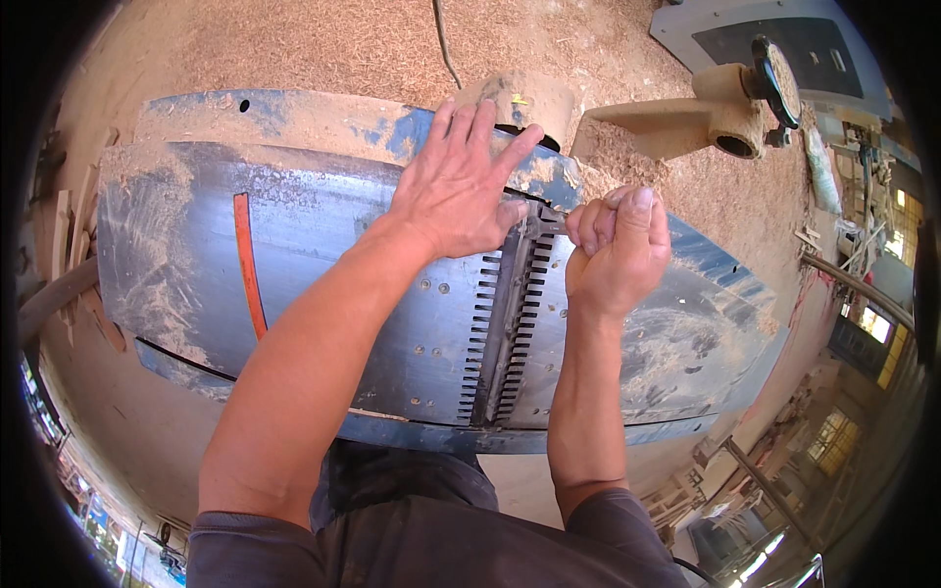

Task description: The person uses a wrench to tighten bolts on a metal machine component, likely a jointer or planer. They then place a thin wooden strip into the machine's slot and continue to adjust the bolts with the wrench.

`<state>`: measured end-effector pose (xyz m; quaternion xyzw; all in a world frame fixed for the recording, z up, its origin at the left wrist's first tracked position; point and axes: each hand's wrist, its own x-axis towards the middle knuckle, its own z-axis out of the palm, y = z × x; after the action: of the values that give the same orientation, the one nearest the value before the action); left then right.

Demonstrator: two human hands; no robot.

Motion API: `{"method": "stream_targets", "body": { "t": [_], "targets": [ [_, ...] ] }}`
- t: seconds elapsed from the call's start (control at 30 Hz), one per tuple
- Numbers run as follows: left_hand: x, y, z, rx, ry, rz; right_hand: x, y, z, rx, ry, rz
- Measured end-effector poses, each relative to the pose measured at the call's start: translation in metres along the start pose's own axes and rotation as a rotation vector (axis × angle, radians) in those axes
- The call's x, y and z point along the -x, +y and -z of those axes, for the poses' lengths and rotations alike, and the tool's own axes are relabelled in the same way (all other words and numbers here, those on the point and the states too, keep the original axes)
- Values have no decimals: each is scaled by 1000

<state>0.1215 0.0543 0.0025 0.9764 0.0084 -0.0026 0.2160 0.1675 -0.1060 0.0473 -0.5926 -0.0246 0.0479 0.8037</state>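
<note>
Left hand (pixel 461 186) flat on planer table (pixel 294 274), right hand (pixel 616 250) fisted at cutter slot (pixel 505 323)

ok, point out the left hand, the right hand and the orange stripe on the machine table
left hand (pixel 459 186), head view, back of the hand
right hand (pixel 616 253), head view, knuckles of the closed fist
orange stripe (pixel 248 269), head view, middle of the stripe

I see a worn, dull-sheened blue-grey metal planer table (pixel 323 284), dusted with rough sawdust; its toothed steel cutter slot (pixel 505 323) looks matt.
</note>
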Motion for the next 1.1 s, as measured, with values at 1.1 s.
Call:
{"method": "stream_targets", "body": {
  "t": [1.1],
  "targets": [
    [-3,-8,-5,55,96,-40,56,9,-4,50,20,152]
  ]
}}
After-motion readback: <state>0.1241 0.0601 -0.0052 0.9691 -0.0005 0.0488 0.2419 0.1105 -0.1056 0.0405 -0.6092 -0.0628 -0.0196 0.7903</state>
